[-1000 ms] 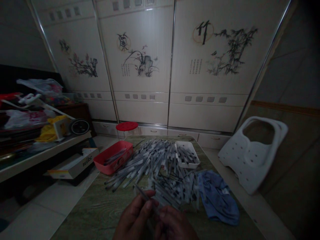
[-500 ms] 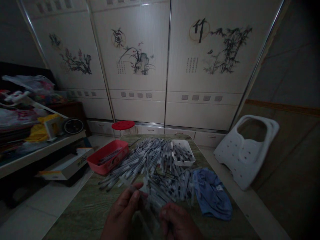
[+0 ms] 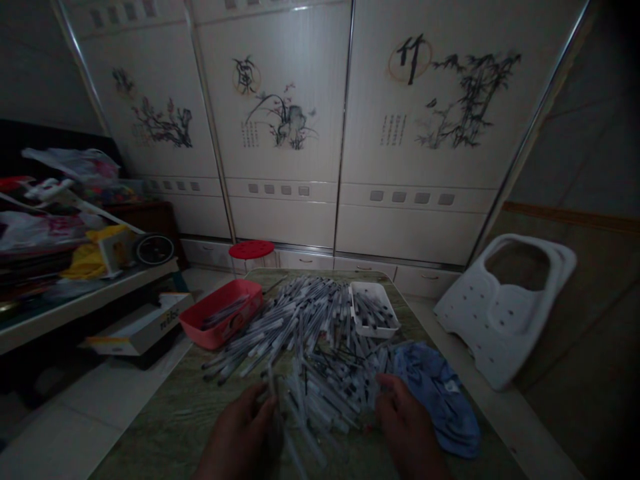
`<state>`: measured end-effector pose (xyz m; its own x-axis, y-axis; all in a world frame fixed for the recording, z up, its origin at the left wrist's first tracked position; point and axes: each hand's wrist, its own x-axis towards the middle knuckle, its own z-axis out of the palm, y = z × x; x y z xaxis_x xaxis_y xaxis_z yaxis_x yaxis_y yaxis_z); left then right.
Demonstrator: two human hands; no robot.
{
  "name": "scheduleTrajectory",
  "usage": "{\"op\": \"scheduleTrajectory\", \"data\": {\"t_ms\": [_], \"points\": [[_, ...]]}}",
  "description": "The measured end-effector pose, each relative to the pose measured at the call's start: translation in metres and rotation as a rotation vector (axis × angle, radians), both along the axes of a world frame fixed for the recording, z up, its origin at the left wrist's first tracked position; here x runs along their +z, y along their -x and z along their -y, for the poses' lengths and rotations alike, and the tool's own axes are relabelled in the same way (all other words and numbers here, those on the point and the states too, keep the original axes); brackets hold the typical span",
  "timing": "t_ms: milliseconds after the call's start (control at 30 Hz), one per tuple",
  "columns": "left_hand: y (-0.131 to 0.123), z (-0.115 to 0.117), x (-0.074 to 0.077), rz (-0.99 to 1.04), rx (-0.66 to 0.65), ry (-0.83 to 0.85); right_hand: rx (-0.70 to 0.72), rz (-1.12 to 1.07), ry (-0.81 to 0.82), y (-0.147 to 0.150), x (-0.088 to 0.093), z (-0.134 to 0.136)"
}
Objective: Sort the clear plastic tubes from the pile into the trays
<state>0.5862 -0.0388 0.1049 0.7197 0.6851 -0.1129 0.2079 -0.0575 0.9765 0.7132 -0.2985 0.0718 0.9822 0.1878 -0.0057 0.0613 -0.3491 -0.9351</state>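
Note:
My left hand [image 3: 243,420] is at the near side of the table, closed, with a clear pen barrel [image 3: 272,383] pinched upright between thumb and fingers. To the right, my right hand [image 3: 404,417] rests by the edge of the pile with its fingers curled in; whatever they hold, if anything, is too dark to make out. Between the hands lie several loose translucent pen tubes [image 3: 320,400]. Behind them spreads a large heap of pens [image 3: 300,313], clear-bodied with dark tips. A crumpled blue cloth [image 3: 435,393] lies just right of my right hand.
A red bin [image 3: 200,337] holding some pens stands left of the heap, and a white tray [image 3: 377,331] of pens stands right. A white folded plastic stool [image 3: 505,307] leans at the right wall. Beyond the table is a red round stool [image 3: 251,250]. A cluttered bench [image 3: 100,293] runs along the left.
My hands have moved apart: the right hand went right and up toward the cloth, the left shifted slightly. Tubes that were between the hands now lie on the table. The view turned slightly left.

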Motion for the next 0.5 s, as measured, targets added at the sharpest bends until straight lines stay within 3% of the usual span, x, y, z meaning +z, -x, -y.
{"op": "scheduleTrajectory", "data": {"t_ms": [133, 333, 500], "points": [[0.001, -0.009, -0.016, -0.119, -0.084, -0.31, 0.023, 0.082, 0.027, -0.002, 0.006, 0.0], [-0.003, 0.003, -0.028, -0.103, -0.172, -0.375, 0.098, 0.112, 0.105, -0.013, 0.019, -0.026], [-0.005, 0.011, -0.022, -0.091, -0.25, -0.408, 0.096, 0.318, 0.244, -0.025, 0.032, -0.05]]}}
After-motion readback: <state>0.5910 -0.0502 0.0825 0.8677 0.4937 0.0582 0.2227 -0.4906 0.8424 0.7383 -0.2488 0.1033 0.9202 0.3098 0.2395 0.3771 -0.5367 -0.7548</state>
